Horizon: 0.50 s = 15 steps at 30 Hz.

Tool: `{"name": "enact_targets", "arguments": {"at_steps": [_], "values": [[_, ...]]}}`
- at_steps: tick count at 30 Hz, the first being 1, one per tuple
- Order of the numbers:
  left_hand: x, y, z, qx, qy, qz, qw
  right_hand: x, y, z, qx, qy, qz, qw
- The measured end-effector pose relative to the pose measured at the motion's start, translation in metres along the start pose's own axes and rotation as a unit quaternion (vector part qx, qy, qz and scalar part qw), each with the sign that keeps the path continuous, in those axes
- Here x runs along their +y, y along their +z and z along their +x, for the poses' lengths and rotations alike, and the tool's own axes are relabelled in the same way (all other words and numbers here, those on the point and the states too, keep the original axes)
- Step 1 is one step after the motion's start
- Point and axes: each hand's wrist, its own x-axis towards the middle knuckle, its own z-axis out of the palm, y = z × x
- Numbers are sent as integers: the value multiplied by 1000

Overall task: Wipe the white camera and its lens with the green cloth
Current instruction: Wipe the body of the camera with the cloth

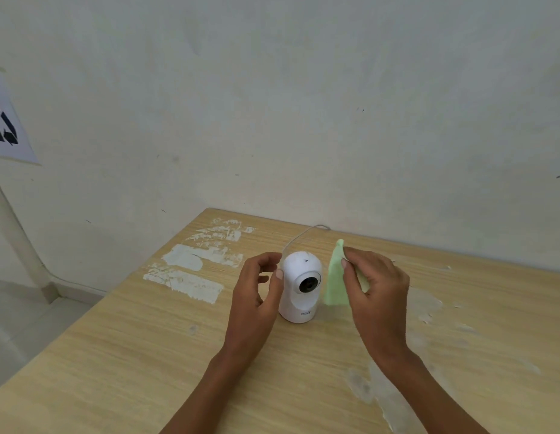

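A: What is the white camera (300,286) like?

B: Smooth, glossy plastic, a rounded capsule standing upright on the desk (147,339), with a dark round lens (308,285) set in a tilted ball head. Small grey lettering on its base is too blurred to read with certainty. A thin white cable (299,236) curves from behind the camera toward the wall (272,104).

A: And the green cloth (335,283)?

B: Pale green, soft, folded to a tall triangle, just right of the camera. The right hand (375,286) pinches it between thumb and fingers; whether it touches the camera cannot be told.

A: The left hand (256,296)?

B: Left of the camera, grip loosely curled and spread, thumb against its side.

A: The surroundings?

B: Light wood-grain laminate with white scraped patches left of the camera and peeled patches to its right. Behind, a plain off-white wall; far left, a paper sheet (6,120) with black recycling arrows.
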Motion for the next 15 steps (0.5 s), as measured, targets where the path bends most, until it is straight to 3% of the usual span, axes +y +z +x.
{"name": "enact_targets", "arguments": {"at_steps": [5,11,15], "values": [[-3,0,1,-6,10,2,1000,-1,4,3,-18,-92,-76,993],[-3,1,0,-14,12,8,1000,-2,5,-8,-31,-58,-32,997],[-2,1,0,-12,3,3,1000,-7,6,-1,-7,-94,-37,995]]}}
